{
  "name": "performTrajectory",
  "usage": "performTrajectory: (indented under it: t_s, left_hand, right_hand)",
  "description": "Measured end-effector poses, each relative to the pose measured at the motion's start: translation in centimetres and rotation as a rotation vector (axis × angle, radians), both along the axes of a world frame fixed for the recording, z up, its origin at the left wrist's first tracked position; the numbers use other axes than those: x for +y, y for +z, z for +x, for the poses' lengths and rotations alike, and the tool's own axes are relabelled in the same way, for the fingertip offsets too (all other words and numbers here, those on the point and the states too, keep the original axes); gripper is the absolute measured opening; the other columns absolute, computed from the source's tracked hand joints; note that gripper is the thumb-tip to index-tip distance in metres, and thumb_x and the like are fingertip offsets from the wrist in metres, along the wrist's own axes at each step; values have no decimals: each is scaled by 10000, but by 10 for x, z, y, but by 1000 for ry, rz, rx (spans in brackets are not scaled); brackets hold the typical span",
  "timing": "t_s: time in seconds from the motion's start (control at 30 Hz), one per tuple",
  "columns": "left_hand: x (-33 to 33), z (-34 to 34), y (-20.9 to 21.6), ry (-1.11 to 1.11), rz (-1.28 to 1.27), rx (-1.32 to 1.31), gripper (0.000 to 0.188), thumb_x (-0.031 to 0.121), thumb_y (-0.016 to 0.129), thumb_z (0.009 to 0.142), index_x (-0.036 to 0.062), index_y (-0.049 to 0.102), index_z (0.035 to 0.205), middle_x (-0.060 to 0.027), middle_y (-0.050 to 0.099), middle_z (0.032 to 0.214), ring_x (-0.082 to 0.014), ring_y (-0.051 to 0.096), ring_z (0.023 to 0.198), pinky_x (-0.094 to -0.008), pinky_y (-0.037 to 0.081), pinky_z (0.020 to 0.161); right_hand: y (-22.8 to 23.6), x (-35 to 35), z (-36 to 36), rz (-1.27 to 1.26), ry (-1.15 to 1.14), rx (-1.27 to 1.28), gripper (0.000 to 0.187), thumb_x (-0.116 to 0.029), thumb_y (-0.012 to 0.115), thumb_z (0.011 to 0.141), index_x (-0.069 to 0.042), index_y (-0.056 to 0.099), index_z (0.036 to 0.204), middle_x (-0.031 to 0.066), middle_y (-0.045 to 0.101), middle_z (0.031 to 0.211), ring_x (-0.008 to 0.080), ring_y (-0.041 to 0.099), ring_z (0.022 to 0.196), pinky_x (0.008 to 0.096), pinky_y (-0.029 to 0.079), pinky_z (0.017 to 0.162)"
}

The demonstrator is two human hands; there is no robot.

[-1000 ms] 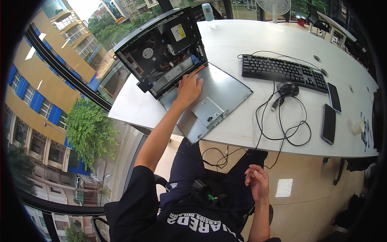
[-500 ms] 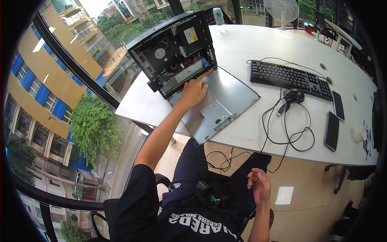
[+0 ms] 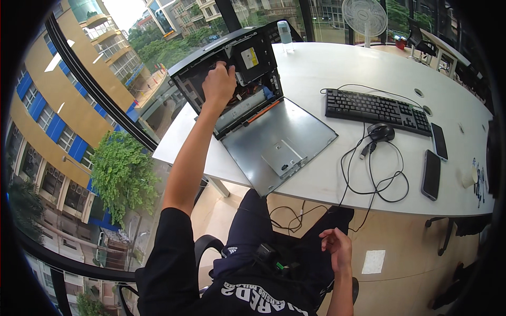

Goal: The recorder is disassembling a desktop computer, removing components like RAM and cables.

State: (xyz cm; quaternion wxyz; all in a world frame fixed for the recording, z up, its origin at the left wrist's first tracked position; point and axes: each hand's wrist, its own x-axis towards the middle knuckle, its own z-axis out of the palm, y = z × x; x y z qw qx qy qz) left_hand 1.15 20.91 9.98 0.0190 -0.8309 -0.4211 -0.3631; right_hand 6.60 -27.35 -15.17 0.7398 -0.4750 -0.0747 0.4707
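Ok, PC case [image 3: 251, 73] blk, open; metal panel [image 3: 263, 136] silver-gry, shiny.

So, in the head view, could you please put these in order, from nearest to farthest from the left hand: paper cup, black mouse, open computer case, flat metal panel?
From the left hand:
1. Open computer case: the hand is at its inside.
2. Flat metal panel: in front of the case.
3. Black mouse: right, below the keyboard.
4. Paper cup: far right.

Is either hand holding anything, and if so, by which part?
The left hand is at the open computer; whether it grips anything cannot be told. The right hand holds nothing visible.
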Motion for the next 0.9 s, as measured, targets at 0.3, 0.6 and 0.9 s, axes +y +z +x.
performTrajectory:
  t_s: [0.3,0.6,0.9]
  left_hand:
    - [-1,11,28,14,-156,45,372,291,570,974,-35,603,1151,-71,717,678,-197,664,489,-346,537,616]
    - [13,1,29,-171,-218,-24,254,243,577,971,-6,613,1005,-67,705,660,-181,635,457,-333,516,539]
    - [34,-4,18,-362,-246,-190,223,152,628,940,-52,540,918,-114,654,594,-140,540,360,-286,381,338]
  right_hand:
    - [-5,0,3,56,-84,-43,612,-357,393,1015,23,677,627,182,710,837,195,618,680,320,499,604]
    - [-2,-1,3,4,-113,-87,499,-243,423,915,51,672,598,190,724,835,207,608,693,324,502,613]
    - [0,-2,5,-6,-172,-124,491,-222,416,889,48,643,547,210,709,800,223,595,673,339,497,617]
